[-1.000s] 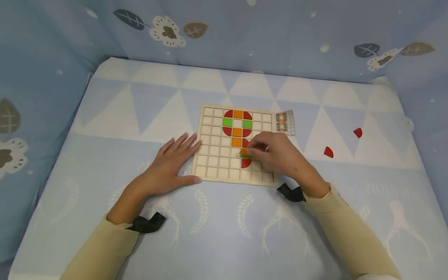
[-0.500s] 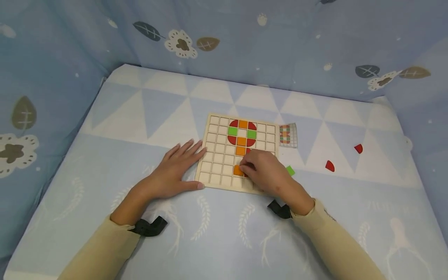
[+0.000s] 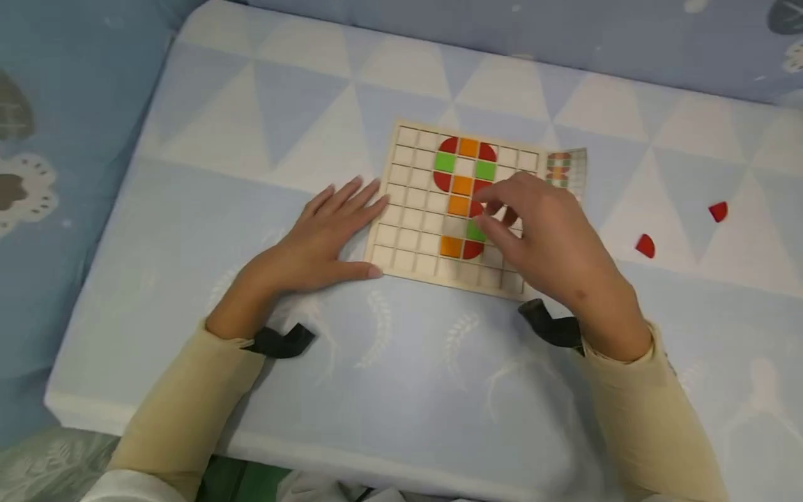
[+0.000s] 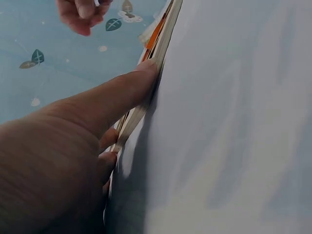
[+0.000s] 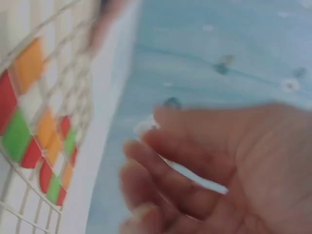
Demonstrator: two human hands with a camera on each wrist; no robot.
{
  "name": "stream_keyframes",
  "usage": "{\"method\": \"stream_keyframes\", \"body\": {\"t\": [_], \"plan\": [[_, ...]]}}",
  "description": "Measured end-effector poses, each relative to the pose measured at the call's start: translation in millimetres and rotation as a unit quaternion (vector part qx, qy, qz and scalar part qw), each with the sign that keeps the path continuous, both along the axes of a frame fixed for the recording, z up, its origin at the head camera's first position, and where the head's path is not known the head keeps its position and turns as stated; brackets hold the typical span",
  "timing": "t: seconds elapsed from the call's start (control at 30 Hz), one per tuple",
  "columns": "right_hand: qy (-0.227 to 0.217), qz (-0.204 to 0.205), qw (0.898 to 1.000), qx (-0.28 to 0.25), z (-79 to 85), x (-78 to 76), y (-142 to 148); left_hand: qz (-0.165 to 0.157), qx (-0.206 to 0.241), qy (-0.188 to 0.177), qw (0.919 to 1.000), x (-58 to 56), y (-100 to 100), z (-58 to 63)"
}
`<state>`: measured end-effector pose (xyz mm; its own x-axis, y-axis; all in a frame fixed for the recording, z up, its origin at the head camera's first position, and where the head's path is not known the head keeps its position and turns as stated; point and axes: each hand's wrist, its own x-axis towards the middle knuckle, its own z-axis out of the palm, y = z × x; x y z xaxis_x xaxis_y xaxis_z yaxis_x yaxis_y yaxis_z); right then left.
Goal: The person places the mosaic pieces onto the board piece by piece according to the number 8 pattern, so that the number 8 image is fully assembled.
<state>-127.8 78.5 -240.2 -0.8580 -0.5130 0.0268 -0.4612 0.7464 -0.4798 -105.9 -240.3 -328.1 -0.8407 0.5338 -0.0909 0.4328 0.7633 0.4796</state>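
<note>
A light wooden grid board (image 3: 406, 240) lies on the cloth, with orange and green squares and red quarter-circle tiles set in several cells. My left hand (image 3: 323, 240) rests flat with fingers spread, its fingertips and thumb tip at the board's left edge. My right hand (image 3: 546, 237) hovers over the board's right side, thumb and fingers loosely bent and apart. In the right wrist view nothing shows between those fingers. An orange square (image 3: 450, 246) sits in a lower cell, left of a red quarter-circle (image 3: 473, 249). The right hand covers part of the board.
A small pattern card (image 3: 576, 166) lies at the board's right edge. Two loose red quarter-circles, a nearer one (image 3: 645, 245) and a farther one (image 3: 718, 211), lie on the cloth to the right. A patterned curtain (image 3: 94, 174) stands around the table.
The right hand carried the orange square left to a lower cell, let it go and lifted away to the right. The left hand stays at the board's edge. The head view has shifted.
</note>
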Motion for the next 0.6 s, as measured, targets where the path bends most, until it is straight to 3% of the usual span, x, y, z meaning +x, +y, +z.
{"method": "stream_keyframes", "body": {"t": [0.07, 0.13, 0.4, 0.6], "plan": [[0.000, -0.008, 1.000, -0.001, 8.2, 0.1, 21, -0.007, 0.002, -0.002, 1.0000, -4.4, 10, -4.7], [-0.004, -0.020, 1.000, 0.000, 1.7, 3.0, 43, -0.005, -0.001, -0.011, 0.9999, 0.2, 13, -11.3], [-0.010, -0.160, 0.987, -0.015, -74.4, 43.6, 135, -0.001, 0.013, -0.052, 0.9986, 28.9, 11, -41.6], [-0.036, -0.153, 0.987, -0.019, -107.3, 40.9, 151, 0.038, -0.011, -0.062, 0.9973, 39.6, -9, -55.1]]}}
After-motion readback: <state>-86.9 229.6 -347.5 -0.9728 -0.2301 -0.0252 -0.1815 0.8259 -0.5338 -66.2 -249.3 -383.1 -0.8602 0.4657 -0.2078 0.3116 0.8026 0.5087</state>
